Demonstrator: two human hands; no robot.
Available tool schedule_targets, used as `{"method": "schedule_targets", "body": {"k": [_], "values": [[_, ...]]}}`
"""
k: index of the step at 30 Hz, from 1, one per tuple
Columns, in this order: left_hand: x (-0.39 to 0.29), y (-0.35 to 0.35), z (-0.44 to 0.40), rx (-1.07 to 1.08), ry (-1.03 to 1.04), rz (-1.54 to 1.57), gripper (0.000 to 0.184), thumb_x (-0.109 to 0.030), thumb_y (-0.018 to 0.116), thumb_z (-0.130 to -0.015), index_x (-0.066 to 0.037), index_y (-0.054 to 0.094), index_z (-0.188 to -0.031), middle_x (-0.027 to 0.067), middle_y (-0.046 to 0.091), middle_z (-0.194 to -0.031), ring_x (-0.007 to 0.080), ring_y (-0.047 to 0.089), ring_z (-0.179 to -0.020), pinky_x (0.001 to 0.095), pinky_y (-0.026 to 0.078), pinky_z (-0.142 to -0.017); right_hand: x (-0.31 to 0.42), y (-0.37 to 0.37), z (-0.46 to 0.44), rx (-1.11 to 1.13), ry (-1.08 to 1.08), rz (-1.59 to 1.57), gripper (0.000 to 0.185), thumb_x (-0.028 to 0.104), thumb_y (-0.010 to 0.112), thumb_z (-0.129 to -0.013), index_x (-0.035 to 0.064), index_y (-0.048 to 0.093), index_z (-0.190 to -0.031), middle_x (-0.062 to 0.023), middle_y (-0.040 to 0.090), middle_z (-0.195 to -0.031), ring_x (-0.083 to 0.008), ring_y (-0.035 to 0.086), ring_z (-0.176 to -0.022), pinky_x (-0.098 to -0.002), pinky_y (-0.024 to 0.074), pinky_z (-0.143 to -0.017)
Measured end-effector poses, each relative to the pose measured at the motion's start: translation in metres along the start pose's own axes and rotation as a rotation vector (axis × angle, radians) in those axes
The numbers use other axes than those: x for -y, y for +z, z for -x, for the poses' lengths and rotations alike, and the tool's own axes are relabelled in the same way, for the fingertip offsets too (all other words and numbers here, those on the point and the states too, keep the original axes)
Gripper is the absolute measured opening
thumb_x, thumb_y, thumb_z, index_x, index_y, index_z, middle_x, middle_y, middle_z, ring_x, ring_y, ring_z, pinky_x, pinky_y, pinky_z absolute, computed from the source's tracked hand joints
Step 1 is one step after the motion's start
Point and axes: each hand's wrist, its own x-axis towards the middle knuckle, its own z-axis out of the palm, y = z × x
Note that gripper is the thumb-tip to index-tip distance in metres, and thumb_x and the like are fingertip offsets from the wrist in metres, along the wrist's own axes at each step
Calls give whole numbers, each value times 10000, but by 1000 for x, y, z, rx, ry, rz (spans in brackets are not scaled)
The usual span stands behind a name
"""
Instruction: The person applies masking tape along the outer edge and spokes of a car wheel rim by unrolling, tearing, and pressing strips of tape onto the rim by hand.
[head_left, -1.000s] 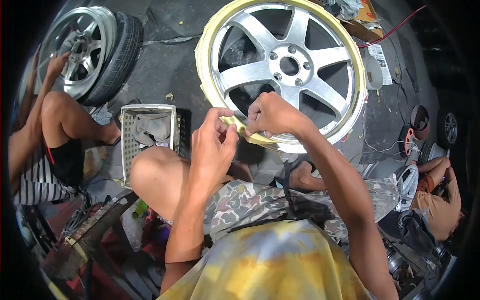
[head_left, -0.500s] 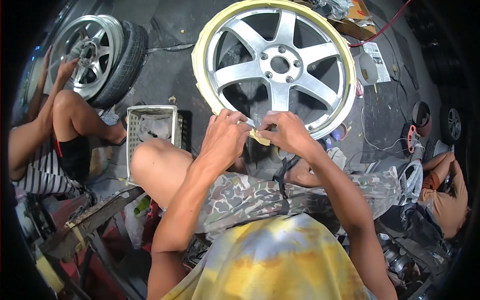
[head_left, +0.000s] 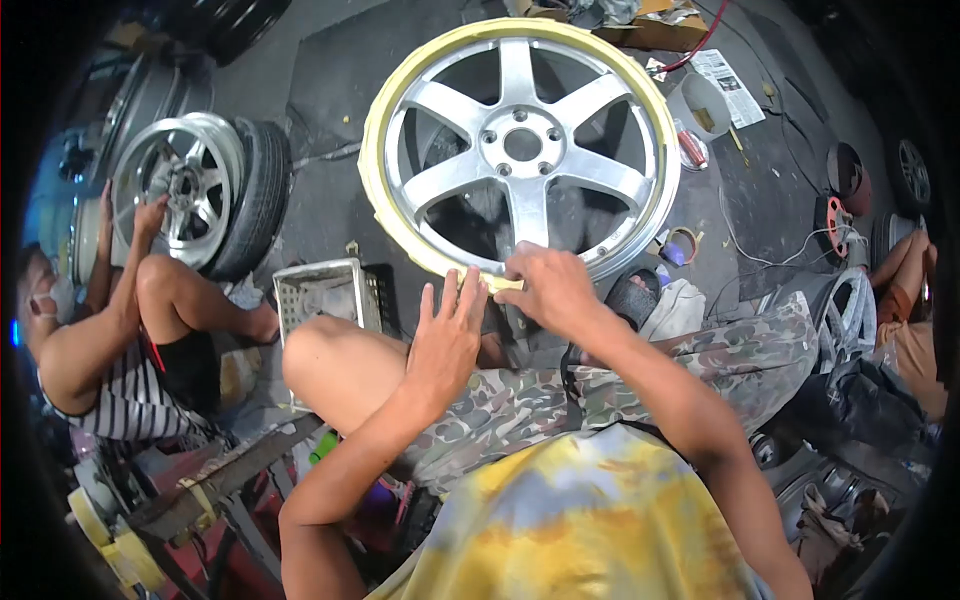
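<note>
Six-spoke alloy wheel (head_left: 524, 172) is lying face up just beyond your hands, with yellow masking tape (head_left: 378, 190) running along its outer rim. Your right hand (head_left: 552, 290) is pinching the tape between thumb and forefinger at the near edge; your left hand (head_left: 450, 335) is holding its fingers apart, their tips reaching the tape just beside that pinch without gripping. To do this well, you should be drawing evenly with the right, following the curve, and smoothing flat with the left fingertips so no crease is forming. Whether those tips are pressing or only hovering, I cannot tell. Your right knuckles are hiding part of the pinched strip, and whatever is supporting the wheel isn't showing. Your knee (head_left: 325, 350) is covering part of the basket (head_left: 290, 300), and the dark border is cutting off a co-worker (head_left: 912, 345) at far right.
</note>
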Motion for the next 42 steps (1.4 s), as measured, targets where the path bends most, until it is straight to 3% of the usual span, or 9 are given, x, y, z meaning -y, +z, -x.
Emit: {"method": "schedule_targets", "body": {"k": [6, 9, 12, 16, 22, 23, 28, 34, 42], "values": [[19, 2, -16, -54, 66, -13, 527, -144, 614, -903, 50, 568, -1391, 246, 493, -1487, 387, 463, -1397, 565, 357, -1158, 0, 17, 30, -205, -84, 47, 210, 230, 797, -840, 73, 670, -902, -80, 618, -977, -322, 692, -753, -453, 547, -656], [54, -22, -51, 100, 123, 365, 205, -182, 664, -927, -29, 738, -1041, 185, 704, -1032, 399, 682, -931, 494, 539, -869, -6, -3, 55, -346, -78, -51, 169, 207, 776, -867, 71, 676, -870, -82, 634, -922, -310, 689, -738, -437, 546, -640], [50, -37, -66, 35, 114, 383, 223, -206, 651, -960, 1, 725, -1002, 203, 675, -973, 409, 680, -869, 505, 553, -786, -41, -16, 82, -496, 44, -92, 175, 209, 769, -880, 58, 688, -842, -91, 649, -842, -316, 684, -736, -432, 537, -643], [24, -13, -72, 56, 151, 303, 330, -287, 629, -995, 25, 730, -958, 207, 665, -942, 404, 684, -828, 497, 557, -757, -101, 16, 109, -20, 419, 99, 178, 217, 764, -850, 47, 739, -896, -123, 709, -919, -342, 704, -830, -458, 559, -720], [-7, -12, -81, 123, 149, 16, 500, -445, 603, -1001, -3, 765, -832, 163, 680, -889, 310, 704, -794, 410, 556, -693, -120, 107, 76, 351, 213, 578, 137, 148, 668, -817, 86, 783, -857, -167, 747, -896, -316, 737, -916, -407, 568, -782], [-10, -12, -82, 114, 145, 4, 497, -453, 605, -997, -20, 770, -817, 150, 684, -863, 292, 701, -789, 397, 552, -684, -125, 113, 63, 616, 258, 686, 244, 223, 644, -897, 162, 793, -1080, -73, 763, -1120, -257, 724, -1037, -379, 550, -831], [-19, -10, -87, 60, 138, 55, 471, -459, 630, -971, -68, 779, -755, 108, 709, -751, 261, 714, -773, 384, 561, -642, -175, 168, 66, 577, 250, 845, 267, 220, 577, -987, 173, 771, -1164, -29, 729, -1249, -199, 651, -1216, -378, 468, -945], [-10, -17, -99, -71, 204, 315, 504, -391, 618, -999, -19, 738, -682, 187, 685, -657, 355, 718, -662, 436, 573, -620, -160, 85, 82, 352, 410, 561, 215, 289, 764, -800, 107, 792, -910, -153, 760, -992, -340, 733, -1001, -456, 568, -832], [-17, -50, -117, -8, 192, 621, 474, -362, 631, -997, 57, 718, -793, 263, 686, -758, 462, 692, -776, 509, 564, -729, -90, -75, 115, 117, 448, 176, 219, 182, 765, -834, -3, 727, -945, -207, 719, -905, -369, 711, -860, -449, 545, -771]]}}
